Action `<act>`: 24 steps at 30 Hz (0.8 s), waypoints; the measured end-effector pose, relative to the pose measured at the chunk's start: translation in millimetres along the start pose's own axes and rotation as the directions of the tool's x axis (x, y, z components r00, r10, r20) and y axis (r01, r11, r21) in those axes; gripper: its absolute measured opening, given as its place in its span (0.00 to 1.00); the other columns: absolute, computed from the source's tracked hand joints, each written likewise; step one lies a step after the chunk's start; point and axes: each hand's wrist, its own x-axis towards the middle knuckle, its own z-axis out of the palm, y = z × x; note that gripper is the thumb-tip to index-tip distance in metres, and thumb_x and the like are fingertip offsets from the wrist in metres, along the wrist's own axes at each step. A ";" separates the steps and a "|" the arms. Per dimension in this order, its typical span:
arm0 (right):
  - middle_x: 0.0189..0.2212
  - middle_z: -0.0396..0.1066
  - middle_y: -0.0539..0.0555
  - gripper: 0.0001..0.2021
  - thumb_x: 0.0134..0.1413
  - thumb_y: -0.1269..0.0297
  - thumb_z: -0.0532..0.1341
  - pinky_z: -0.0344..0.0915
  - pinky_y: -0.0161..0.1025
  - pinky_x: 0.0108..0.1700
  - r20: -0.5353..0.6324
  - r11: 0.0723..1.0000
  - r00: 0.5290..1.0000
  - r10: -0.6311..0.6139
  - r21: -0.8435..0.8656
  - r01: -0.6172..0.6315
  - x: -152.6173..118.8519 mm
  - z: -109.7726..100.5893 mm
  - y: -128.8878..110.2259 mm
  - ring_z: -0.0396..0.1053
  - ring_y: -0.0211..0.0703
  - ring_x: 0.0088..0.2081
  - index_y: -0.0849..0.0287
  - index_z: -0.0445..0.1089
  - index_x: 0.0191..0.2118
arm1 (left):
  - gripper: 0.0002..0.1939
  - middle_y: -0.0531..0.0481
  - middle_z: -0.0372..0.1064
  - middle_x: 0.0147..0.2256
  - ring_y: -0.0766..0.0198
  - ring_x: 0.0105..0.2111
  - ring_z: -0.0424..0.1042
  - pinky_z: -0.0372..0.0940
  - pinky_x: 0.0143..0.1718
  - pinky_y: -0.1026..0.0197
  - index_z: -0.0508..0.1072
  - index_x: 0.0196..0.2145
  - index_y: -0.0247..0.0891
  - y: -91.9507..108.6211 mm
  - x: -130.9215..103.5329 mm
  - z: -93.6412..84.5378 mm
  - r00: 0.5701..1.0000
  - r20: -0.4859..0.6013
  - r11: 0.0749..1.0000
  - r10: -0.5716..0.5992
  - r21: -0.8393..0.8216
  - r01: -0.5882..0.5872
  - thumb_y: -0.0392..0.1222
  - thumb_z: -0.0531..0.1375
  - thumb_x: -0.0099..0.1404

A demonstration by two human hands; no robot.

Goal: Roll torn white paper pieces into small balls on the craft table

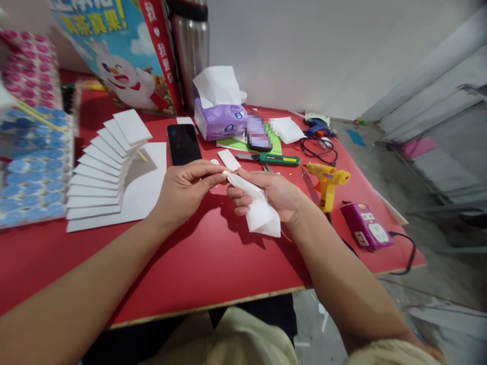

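Over the middle of the red table, my two hands meet at one end of a crumpled white tissue. My right hand is closed around the tissue, whose loose part hangs down below the fingers. My left hand pinches with thumb and forefinger at a small white tip by the tissue's upper end; what that tip is, I cannot make out. Just beyond the fingers lie a small white rectangular piece and a green utility knife with its blade out.
At left, a fanned stair of white boards stands beside trays of blue flowers. Behind are a dark phone, a purple tissue pack and a steel bottle. A yellow glue gun and purple power strip sit right.
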 end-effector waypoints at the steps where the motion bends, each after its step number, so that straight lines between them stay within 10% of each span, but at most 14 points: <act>1: 0.27 0.63 0.48 0.09 0.71 0.63 0.56 0.65 0.32 0.28 -0.019 0.998 0.999 -0.049 -0.048 0.048 0.2 0.1 1.2 0.55 0.30 0.22 0.62 0.71 0.42 | 0.05 0.48 0.81 0.38 0.57 0.41 0.78 0.71 0.48 0.55 0.85 0.36 0.43 1.0 -0.2 0.6 1.000 -0.014 1.000 -0.019 0.006 0.019 0.43 0.69 0.63; 9: 0.27 0.69 0.47 0.13 0.57 0.58 0.68 0.60 0.34 0.29 -0.137 0.693 0.862 -0.489 -0.661 0.288 8.0 -0.3 9.7 0.61 0.32 0.25 0.61 0.73 0.44 | 0.08 0.49 0.82 0.37 0.57 0.40 0.79 0.72 0.47 0.56 0.85 0.35 0.43 4.0 -1.6 5.1 0.971 -0.094 0.975 -0.220 -0.052 0.216 0.47 0.71 0.60; 16: 0.23 0.66 0.47 0.09 0.58 0.63 0.65 0.53 0.36 0.29 -0.081 0.247 0.563 -0.822 -0.943 0.225 9.7 9.4 23.8 0.58 0.34 0.25 0.59 0.70 0.29 | 0.06 0.50 0.82 0.35 0.58 0.37 0.79 0.72 0.42 0.57 0.85 0.35 0.43 3.5 -6.1 12.4 0.975 -0.130 0.984 -0.178 -0.050 0.173 0.45 0.72 0.59; 24: 0.24 0.71 0.50 0.11 0.62 0.57 0.65 0.55 0.36 0.28 -0.047 0.274 0.620 -0.783 -0.921 0.277 5.2 13.8 24.7 0.60 0.36 0.25 0.59 0.72 0.32 | 0.05 0.50 0.81 0.37 0.60 0.37 0.76 0.69 0.41 0.58 0.85 0.37 0.45 2.5 -9.7 9.9 0.975 -0.147 0.962 0.165 0.243 -0.126 0.42 0.67 0.66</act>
